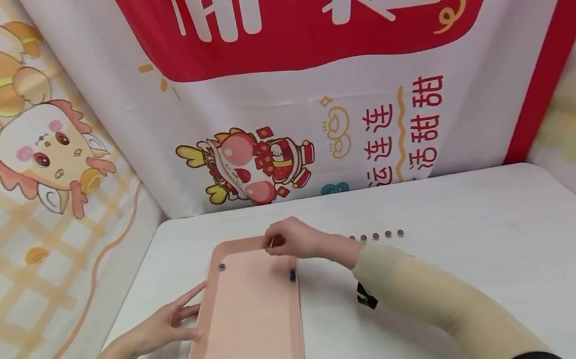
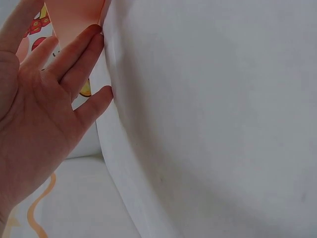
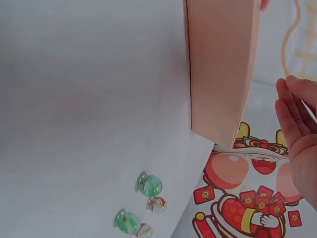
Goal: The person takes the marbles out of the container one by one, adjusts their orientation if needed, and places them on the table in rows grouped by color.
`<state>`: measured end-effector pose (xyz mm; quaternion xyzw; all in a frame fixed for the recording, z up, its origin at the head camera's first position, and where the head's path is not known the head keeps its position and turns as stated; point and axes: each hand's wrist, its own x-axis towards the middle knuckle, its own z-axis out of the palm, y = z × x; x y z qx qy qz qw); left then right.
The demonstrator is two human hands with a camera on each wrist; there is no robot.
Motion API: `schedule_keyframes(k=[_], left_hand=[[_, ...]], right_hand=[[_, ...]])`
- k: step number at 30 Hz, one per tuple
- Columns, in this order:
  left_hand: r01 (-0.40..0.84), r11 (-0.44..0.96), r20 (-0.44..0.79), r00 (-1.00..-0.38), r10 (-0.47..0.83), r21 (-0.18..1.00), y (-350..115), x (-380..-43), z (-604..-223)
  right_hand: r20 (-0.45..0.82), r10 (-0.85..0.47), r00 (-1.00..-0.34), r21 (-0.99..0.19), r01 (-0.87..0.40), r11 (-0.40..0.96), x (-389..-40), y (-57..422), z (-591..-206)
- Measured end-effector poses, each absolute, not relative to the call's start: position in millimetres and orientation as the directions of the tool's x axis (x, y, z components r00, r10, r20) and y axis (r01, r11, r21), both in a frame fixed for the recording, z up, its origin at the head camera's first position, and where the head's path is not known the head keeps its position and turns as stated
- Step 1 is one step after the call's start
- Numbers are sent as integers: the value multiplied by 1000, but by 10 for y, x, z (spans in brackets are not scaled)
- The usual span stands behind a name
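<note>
A pink rectangular tray (image 1: 250,334) lies on the white table. My left hand (image 1: 167,326) rests against its left side, fingers spread and nearly straight; the left wrist view also shows this hand (image 2: 49,94) with fingertips at the tray wall (image 2: 74,17). Over the tray's far right corner, my right hand (image 1: 294,239) pinches a small greenish marble (image 1: 268,249), mostly covered by the fingertips. Thumb and fingertips meet on the right hand (image 3: 302,129) in the right wrist view, where the marble is hidden. Inside the tray, one bluish marble (image 1: 222,267) sits far left, and dark blue marbles (image 1: 292,275) lie by the right wall.
A row of several small marbles (image 1: 376,236) lies on the table right of the tray. Close up, a green-swirled marble (image 3: 150,185) and a smaller reddish one (image 3: 157,204) show there. A printed cloth (image 1: 314,132) hangs behind the table, and another covers the left side.
</note>
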<state>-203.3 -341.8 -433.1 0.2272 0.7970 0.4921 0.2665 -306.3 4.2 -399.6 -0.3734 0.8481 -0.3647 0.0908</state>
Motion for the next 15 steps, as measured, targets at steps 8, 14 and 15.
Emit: schedule_keyframes(k=[8, 14, 15], left_hand=[[97, 404, -198, -755, 625, 910, -3430, -2028, -4335], [107, 400, -191, -749, 635, 910, -3423, -2029, -4338], [112, 399, -187, -747, 638, 910, -3425, -2030, -4338]], right_hand=[[120, -698, -706, -707, -555, 439, -2922, 266, -3936], [140, -661, -737, -690, -551, 469, -2826, 570, -3950], [141, -649, -747, -691, -544, 476, -2817, 621, -3951]])
